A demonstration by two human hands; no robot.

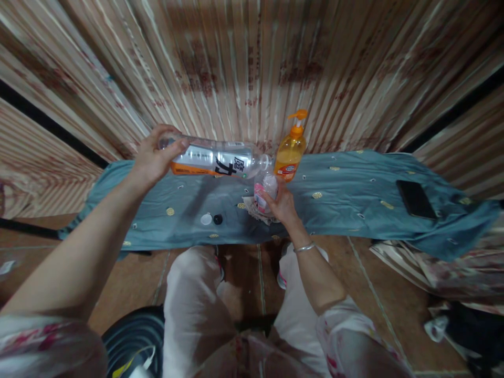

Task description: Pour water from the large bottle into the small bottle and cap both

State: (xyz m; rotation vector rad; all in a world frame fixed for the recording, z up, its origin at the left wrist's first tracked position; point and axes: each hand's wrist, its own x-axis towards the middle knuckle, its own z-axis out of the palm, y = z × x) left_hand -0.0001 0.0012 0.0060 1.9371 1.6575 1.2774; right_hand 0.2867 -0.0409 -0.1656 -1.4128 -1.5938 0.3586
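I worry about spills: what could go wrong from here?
Any liquid from the large clear plastic bottle with a silver-and-orange label, tipped nearly level, might miss the small clear, pink-labelled plastic bottle. The right hand might knock the nearby amber plastic pump bottle. The round black cap, loose near the front edge of the teal cloth, could fall.

Through my remote feed this looks like a home: a striped, flowered curtain [220, 79] hangs in folds behind the far edge of a low table [346, 205] draped in printed cloth. I see a household pump bottle [290, 155] near that edge, a phone [416, 199] toward the right end, and brown floor tiles [240, 275] below.
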